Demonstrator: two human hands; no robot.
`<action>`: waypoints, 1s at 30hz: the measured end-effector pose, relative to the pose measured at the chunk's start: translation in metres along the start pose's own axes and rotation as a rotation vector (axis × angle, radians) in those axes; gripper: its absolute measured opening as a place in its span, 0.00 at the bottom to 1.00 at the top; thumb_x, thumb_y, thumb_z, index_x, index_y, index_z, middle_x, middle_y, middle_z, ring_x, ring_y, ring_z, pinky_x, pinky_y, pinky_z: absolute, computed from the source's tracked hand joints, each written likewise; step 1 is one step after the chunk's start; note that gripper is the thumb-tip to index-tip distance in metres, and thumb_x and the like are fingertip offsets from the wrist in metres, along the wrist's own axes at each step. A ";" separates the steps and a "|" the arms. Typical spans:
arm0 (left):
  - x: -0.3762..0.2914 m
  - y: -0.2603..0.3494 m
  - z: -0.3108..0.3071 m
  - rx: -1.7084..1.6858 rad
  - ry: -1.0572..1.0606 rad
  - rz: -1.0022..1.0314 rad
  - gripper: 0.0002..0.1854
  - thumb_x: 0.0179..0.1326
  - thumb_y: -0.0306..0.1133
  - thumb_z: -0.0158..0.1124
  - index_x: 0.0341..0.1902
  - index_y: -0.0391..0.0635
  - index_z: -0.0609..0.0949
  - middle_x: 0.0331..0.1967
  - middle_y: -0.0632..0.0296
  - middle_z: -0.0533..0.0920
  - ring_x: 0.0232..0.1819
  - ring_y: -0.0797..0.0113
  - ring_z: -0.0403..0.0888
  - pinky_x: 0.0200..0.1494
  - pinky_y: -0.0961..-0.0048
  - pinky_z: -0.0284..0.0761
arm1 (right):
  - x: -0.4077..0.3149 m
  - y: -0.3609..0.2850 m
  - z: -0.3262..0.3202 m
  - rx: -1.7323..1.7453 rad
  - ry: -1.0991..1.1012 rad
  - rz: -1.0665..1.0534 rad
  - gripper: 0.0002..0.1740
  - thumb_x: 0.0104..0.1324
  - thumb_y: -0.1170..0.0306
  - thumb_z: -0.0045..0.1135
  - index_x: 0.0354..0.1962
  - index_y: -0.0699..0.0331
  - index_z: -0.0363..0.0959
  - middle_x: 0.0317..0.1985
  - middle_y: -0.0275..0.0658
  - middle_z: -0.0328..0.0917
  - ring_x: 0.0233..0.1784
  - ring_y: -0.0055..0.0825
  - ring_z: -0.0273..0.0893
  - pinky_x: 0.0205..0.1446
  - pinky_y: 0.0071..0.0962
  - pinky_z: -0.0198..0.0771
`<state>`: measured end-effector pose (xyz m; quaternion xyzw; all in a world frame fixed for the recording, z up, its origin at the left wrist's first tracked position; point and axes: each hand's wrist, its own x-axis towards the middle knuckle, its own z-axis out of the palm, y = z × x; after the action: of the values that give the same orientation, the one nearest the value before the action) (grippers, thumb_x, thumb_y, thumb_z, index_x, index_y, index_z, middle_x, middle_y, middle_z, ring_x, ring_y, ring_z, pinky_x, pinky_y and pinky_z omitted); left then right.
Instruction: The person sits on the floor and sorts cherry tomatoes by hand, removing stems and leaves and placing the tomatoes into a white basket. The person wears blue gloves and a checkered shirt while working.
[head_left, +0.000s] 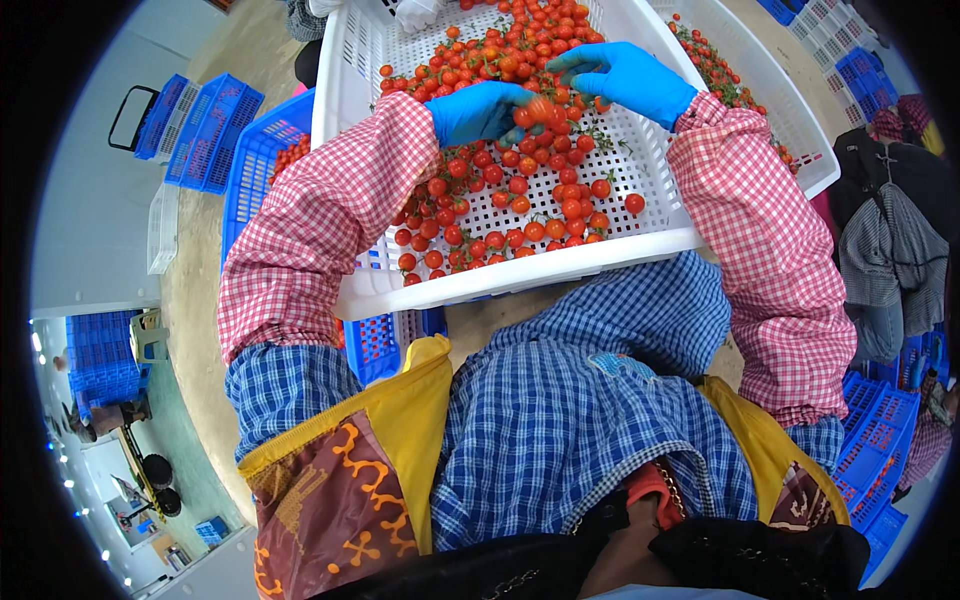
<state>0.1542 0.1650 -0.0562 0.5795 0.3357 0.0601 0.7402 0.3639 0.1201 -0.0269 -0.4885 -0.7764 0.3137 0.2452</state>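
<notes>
Before me, a white perforated plastic crate (525, 276) holds many red cherry tomatoes (517, 184), some with green stems. They heap up at the far side and lie loosely near me. My left hand (480, 112), in a blue glove, curls beside several tomatoes at the middle of the crate. Some of these are motion-blurred at its fingertips, so whether it grips them is unclear. Over the pile to the right hovers my right hand (619, 81), also blue-gloved, fingers apart and nothing visible in its grasp. Bits of green stem (600, 139) lie below it on the crate floor.
A blue crate (251, 176) with tomatoes stands at the left, partly under the white one. Adjoining on the right is another white crate (814, 169) with tomatoes and stems. Blue crates (214, 131) stand farther left. People (885, 225) are at the right edge.
</notes>
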 end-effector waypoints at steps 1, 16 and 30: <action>-0.002 0.002 0.000 -0.137 -0.008 -0.005 0.19 0.60 0.41 0.38 0.43 0.39 0.70 0.30 0.57 0.75 0.18 0.75 0.65 0.23 0.80 0.64 | -0.001 -0.003 0.000 0.031 -0.022 0.007 0.18 0.56 0.67 0.47 0.46 0.55 0.68 0.40 0.37 0.73 0.38 0.24 0.72 0.40 0.25 0.69; -0.009 0.016 0.017 -0.367 -0.134 -0.023 0.33 0.57 0.61 0.29 0.48 0.42 0.65 0.30 0.51 0.76 0.16 0.75 0.69 0.16 0.84 0.66 | -0.002 -0.021 0.014 0.038 -0.027 0.111 0.19 0.50 0.60 0.54 0.38 0.61 0.73 0.33 0.40 0.75 0.36 0.27 0.73 0.42 0.25 0.68; -0.011 0.024 0.024 0.576 0.376 0.415 0.18 0.54 0.44 0.55 0.44 0.46 0.72 0.20 0.69 0.72 0.17 0.84 0.60 0.19 0.85 0.58 | -0.001 -0.019 0.009 0.144 0.037 0.357 0.11 0.55 0.62 0.51 0.31 0.59 0.73 0.24 0.33 0.73 0.22 0.15 0.68 0.26 0.15 0.64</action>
<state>0.1666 0.1483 -0.0273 0.7977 0.3441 0.2169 0.4451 0.3462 0.1108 -0.0192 -0.6055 -0.6482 0.3979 0.2341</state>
